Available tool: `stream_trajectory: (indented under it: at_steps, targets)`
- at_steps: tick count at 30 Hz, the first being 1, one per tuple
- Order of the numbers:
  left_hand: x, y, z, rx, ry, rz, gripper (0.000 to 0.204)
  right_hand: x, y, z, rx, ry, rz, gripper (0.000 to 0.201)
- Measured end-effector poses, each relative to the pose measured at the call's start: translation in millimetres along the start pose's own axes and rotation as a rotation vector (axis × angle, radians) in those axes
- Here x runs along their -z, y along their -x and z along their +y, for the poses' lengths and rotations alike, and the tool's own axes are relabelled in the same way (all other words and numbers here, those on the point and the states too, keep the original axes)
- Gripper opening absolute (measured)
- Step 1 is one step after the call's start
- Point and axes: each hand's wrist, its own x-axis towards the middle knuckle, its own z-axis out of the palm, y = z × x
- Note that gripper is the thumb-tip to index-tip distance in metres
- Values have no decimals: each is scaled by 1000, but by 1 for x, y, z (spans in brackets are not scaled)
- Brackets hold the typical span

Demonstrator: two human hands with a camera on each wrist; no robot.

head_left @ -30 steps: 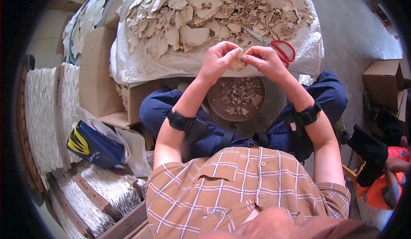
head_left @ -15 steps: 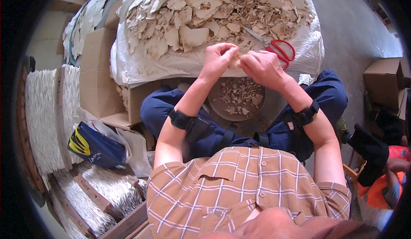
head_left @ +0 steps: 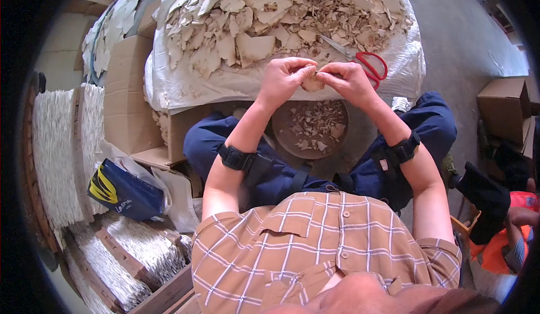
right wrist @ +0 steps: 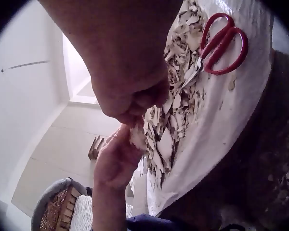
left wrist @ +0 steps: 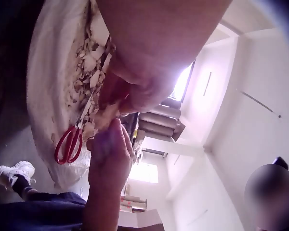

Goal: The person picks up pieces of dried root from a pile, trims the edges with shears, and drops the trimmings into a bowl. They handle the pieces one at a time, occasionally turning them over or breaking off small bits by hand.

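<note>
Between the two hands is a small pale tan piece, held above the near edge of the white-covered table. The left hand pinches its left side with thumb and fingers; the right hand pinches its upper right side, fingertips close to the left ones. In the right wrist view the piece shows partly behind the fingers. Beyond the hands lies a heap of flat beige flakes. Red-handled scissors rest beside the right hand, blades toward the heap.
A round pan with small fragments stands below the hands, between the knees. Cardboard boxes and a blue bag are at the left, with stacks of white sheets. At the right are another box and part of a person in orange.
The right hand turned knuckles-up over the piece, then turned back to a fingertip pinch. The left hand shifted slightly and kept its pinch. The scissors' handles shifted a little.
</note>
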Motion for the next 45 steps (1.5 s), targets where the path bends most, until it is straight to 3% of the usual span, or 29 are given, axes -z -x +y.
stream_trajectory:
  at_steps: [4, 6, 9, 11, 13, 15, 16, 18, 21, 23, 24, 26, 30, 36, 38, 40, 43, 45]
  targets:
    - [7, -1, 6, 57, -60, -73, 19, 2, 0, -3, 10, -37, -17, 20]
    - [13, 0, 8, 107, -224, -248, 23, 2, 1, -3, -17, -39, -52, 21]
    - [5, 4, 4, 83, -237, -197, 21, 0, 4, -3, -22, 76, -97, 18]
    - [-1, 3, 2, 79, -255, -154, 20, -4, 8, -12, 275, 520, 107, 13]
    - [-6, 2, -2, 76, -275, -109, 20, -7, 8, -10, 373, 635, 133, 12]
    - [-10, 1, -10, 257, 106, -56, 19, -8, 7, -9, 470, 751, 164, 12]
    - [-10, 0, -13, 256, 104, -59, 19, -7, 6, -9, 530, 749, 177, 13]
    - [-8, -1, -15, 395, 367, -69, 17, -4, 5, -9, 588, 750, 194, 13]
    - [-8, 0, -15, 442, 492, -73, 16, -4, 7, -10, 548, 655, 197, 9]
    - [-6, -4, -17, 443, 555, -110, 16, -9, 8, -9, 190, 242, 296, 9]
    - [-5, -5, -16, 442, 619, -144, 16, -7, 7, -7, 193, 244, 295, 9]
    - [-3, -4, -12, 428, 602, -151, 16, -2, 4, -2, -82, -296, 133, 15]
    - [0, 0, -7, 393, 490, -164, 18, 3, 1, -2, -169, -271, 17, 18]
    - [-5, 8, 3, 351, 346, -195, 20, 5, 6, -8, 105, 132, 2, 19]
    - [-7, 9, -2, 353, 355, -198, 21, 4, 9, -16, 344, 417, 122, 20]
    - [-11, 8, -6, 355, 363, -206, 21, 3, 9, -15, 446, 508, 140, 20]
    - [-12, 7, -16, 401, 429, -142, 20, 2, 12, -18, 589, 565, 188, 21]
    - [-5, -2, -33, 490, 587, 26, 20, 2, 14, -24, 648, 530, 203, 20]
